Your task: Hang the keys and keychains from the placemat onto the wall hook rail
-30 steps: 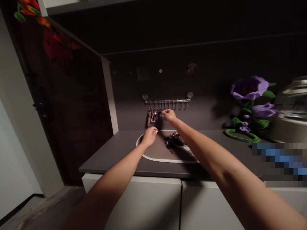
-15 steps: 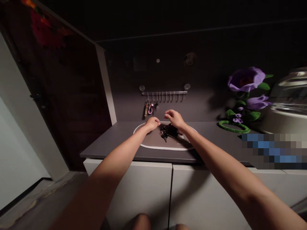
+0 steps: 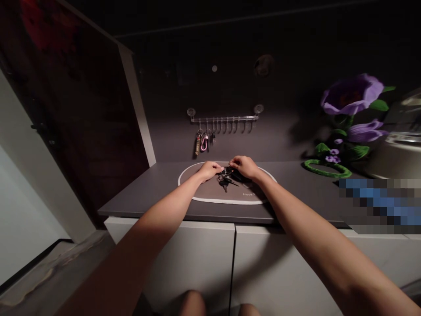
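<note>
A dark bunch of keys (image 3: 225, 183) lies on the oval brown mat (image 3: 207, 193) with a white border. My left hand (image 3: 209, 170) is closed at the left of the bunch, thumb and fingers pinching its upper part near a ring. From the right, my right hand (image 3: 246, 166) also pinches at the top of the bunch, with its fingers curled. The fingertips of both hands are close together, and the exact part each holds is small and dark. Several loose key blades point toward the front of the mat.
A clear hook rail (image 3: 226, 119) on the back wall carries a brown key fob (image 3: 198, 145), a pink carabiner (image 3: 204, 143) and small dark keys (image 3: 213, 138) on its left hooks. Purple felt flowers (image 3: 355, 98) with a green ring base (image 3: 329, 170) stand at right, beside a pale appliance (image 3: 391, 153).
My right hand has come down from above the mat onto the keys. My left hand's fingers have moved in to the bunch. The view has shifted slightly.
</note>
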A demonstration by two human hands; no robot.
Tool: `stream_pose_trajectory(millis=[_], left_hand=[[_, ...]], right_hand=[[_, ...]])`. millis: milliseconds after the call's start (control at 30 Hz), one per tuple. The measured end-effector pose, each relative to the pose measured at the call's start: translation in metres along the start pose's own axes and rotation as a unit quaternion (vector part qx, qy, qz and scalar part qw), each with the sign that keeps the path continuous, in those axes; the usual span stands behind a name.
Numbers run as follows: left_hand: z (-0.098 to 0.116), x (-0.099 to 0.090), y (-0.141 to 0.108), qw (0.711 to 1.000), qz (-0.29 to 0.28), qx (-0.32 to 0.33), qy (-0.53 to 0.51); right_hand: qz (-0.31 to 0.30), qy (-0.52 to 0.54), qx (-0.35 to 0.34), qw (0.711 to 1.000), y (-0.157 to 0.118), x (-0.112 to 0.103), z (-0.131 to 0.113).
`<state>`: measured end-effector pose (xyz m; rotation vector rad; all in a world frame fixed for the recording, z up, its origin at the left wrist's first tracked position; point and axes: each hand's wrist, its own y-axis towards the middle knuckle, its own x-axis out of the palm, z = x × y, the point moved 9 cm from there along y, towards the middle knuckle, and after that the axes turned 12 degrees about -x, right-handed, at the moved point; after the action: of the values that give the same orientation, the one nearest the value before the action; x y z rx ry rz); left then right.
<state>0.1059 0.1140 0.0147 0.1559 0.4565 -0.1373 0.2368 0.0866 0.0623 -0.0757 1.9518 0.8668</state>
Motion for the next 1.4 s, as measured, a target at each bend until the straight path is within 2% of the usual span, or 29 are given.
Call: stream_pose_trajectory(millis=[300,533,667,967,1233,1400], left_hand=[[-0.004,0.002,0.003,0.999,-0.007,-0.005,-0.037],[0.000,-0.006,-0.003,0.994,0.000,-0.024,-0.108],[-0.001,-0.006,-0.003,0.988,-0.017,-0.043,-0.150],[0.001,-0.001,0.001,0.967,-0.065,-0.034,-0.246],[0.006,0.001,0.000,0.954,-0.092,-0.023,-0.286],[0.012,0.000,-0.003,0.943,-0.102,-0.004,-0.316]], right_hand=[[0.010,0.073,0.065,0.995,-0.003,0.007,0.015],[0.007,0.092,0.052,0.994,-0.001,0.010,0.016],[-0.007,0.080,0.055,0.995,-0.002,0.009,0.011],[-0.021,0.065,0.049,0.996,-0.003,0.009,0.004],[-0.002,0.114,0.013,0.993,0.001,0.010,0.000],[0.020,0.194,0.024,0.981,0.001,0.009,-0.002]])
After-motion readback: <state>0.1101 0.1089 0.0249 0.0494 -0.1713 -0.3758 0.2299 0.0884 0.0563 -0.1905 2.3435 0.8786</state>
